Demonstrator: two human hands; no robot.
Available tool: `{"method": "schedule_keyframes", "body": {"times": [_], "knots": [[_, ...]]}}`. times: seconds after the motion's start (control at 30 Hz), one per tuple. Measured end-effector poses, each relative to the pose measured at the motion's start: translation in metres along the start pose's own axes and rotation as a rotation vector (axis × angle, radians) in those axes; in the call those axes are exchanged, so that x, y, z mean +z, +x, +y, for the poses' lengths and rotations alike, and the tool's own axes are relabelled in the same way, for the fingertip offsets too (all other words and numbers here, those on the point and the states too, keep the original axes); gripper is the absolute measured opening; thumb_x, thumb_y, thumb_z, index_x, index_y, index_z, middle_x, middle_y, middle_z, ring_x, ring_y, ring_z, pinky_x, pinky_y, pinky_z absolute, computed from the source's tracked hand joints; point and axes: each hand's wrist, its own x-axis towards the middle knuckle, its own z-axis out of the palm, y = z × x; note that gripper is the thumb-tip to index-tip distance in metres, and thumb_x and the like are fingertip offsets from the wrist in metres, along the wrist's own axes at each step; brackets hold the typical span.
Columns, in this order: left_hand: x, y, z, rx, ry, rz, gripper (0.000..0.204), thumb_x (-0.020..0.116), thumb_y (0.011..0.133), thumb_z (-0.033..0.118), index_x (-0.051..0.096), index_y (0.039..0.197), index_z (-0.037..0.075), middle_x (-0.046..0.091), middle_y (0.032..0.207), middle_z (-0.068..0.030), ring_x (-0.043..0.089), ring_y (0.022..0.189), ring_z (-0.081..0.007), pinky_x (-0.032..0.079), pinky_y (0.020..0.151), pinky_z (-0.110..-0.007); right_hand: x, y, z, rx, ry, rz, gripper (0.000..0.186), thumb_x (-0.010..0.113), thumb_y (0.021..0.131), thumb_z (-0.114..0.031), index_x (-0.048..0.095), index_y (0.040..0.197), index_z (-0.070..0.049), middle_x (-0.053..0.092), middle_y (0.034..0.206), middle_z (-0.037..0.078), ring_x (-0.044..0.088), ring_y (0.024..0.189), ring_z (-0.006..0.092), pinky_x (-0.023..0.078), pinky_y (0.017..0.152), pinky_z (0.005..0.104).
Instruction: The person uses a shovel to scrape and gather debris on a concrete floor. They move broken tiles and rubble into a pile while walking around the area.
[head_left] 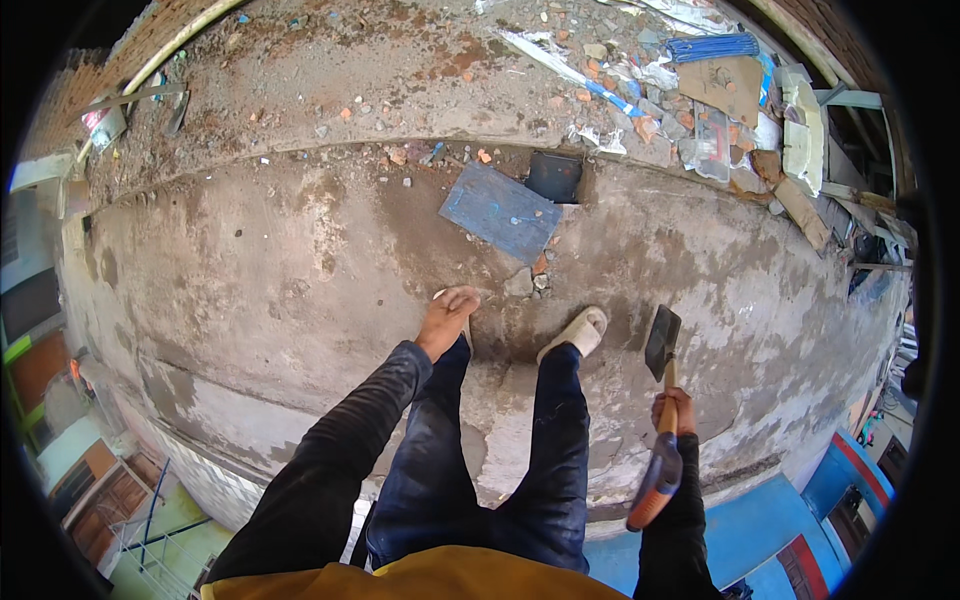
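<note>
My right hand (674, 408) is wrapped round the wooden shaft of a short shovel (662, 345). Its dark, flat blade points away from me above the concrete, and its thick orange-and-grey grip end reaches back along my forearm. My left hand (450, 318) hangs over my left foot with nothing visible in it, fingers loosely extended. Beyond my feet, a dark blue-grey board (500, 212) lies flat next to a square dark opening (555, 176) in the ground. Small broken pieces of brick and concrete (522, 282) sit by the board's near edge.
A low ledge (300, 150) crosses the far side, with dirt and rubble behind it. At the far right is a heap of plastic scraps, cardboard (722, 86), brick bits and a blue ribbed bundle (712, 47). A blue surface (740, 525) shows behind me at the right.
</note>
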Motion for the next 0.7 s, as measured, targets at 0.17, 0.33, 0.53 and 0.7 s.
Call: {"method": "schedule_keyframes", "body": {"times": [0.17, 0.33, 0.53, 0.7], "knots": [[0.049, 0.154, -0.138, -0.247, 0.058, 0.209, 0.057, 0.068, 0.091, 0.038, 0.057, 0.134, 0.002, 0.059, 0.135, -0.0155, 0.054, 0.127, -0.0285, 0.042, 0.105, -0.037, -0.085, -0.073, -0.023, -0.043, 0.022, -0.067, 0.028, 0.064, 0.089, -0.022, 0.056, 0.106, -0.002, 0.063, 0.097, 0.006, 0.060, 0.063, 0.0115, 0.055, 0.049, 0.0235], [0.095, 0.285, -0.220, -0.411, -0.206, 0.204, 0.085, 0.064, 0.093, 0.039, 0.018, 0.157, 0.005, 0.036, 0.157, -0.0186, 0.042, 0.140, -0.0332, 0.040, 0.106, -0.039, -0.098, -0.099, -0.011, 0.188, -0.011, 0.246, 0.025, 0.061, 0.091, -0.025, 0.057, 0.115, -0.017, 0.064, 0.095, 0.006, 0.058, 0.056, 0.0180, 0.051, 0.043, 0.0360], [0.113, 0.375, -0.229, -0.624, -0.377, 0.574, 0.067, 0.066, 0.096, 0.038, 0.036, 0.145, 0.005, 0.051, 0.141, -0.0148, 0.055, 0.117, -0.0264, 0.047, 0.097, -0.039, -0.073, -0.105, -0.039, 0.245, -0.133, 0.333, 0.027, 0.048, 0.105, -0.035, 0.053, 0.113, -0.010, 0.054, 0.085, 0.003, 0.050, 0.056, 0.0123, 0.046, 0.042, 0.0277], [0.108, 0.338, -0.193, -0.316, -0.781, 0.441, 0.045, 0.068, 0.093, 0.047, 0.058, 0.113, 0.008, 0.064, 0.103, -0.0039, 0.063, 0.097, -0.0264, 0.051, 0.092, -0.040, -0.051, -0.098, -0.058, 0.224, -0.419, 0.419, 0.027, 0.047, 0.105, -0.036, 0.054, 0.112, -0.011, 0.053, 0.079, 0.001, 0.050, 0.053, 0.0131, 0.045, 0.041, 0.0286]]}}
